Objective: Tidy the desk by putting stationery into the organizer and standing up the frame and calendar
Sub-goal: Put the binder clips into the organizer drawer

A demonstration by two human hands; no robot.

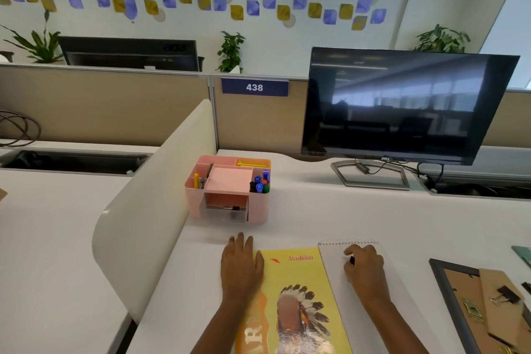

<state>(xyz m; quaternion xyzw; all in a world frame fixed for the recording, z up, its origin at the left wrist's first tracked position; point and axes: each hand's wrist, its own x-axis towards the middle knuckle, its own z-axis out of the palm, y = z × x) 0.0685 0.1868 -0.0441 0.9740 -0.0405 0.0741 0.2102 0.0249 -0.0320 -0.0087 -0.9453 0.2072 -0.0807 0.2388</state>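
White office desk (330, 210), calendar (298, 296) flat at near edge.
Left hand (241, 264) spread flat, fingers overlapping calendar's left edge; right hand (363, 266) curled, pinching small black object over white spiral pad (339, 256).

We have a single wide view from the head, looking forward and down across the table (330, 210). Both forearms enter from the bottom edge, so the lower frame lies close to us. The organizer (228, 190) sits mid-frame, somewhat farther off. The monitor (402, 106) fills the upper right, and the partition (100, 103) and far wall run across the top, bent by the lens.
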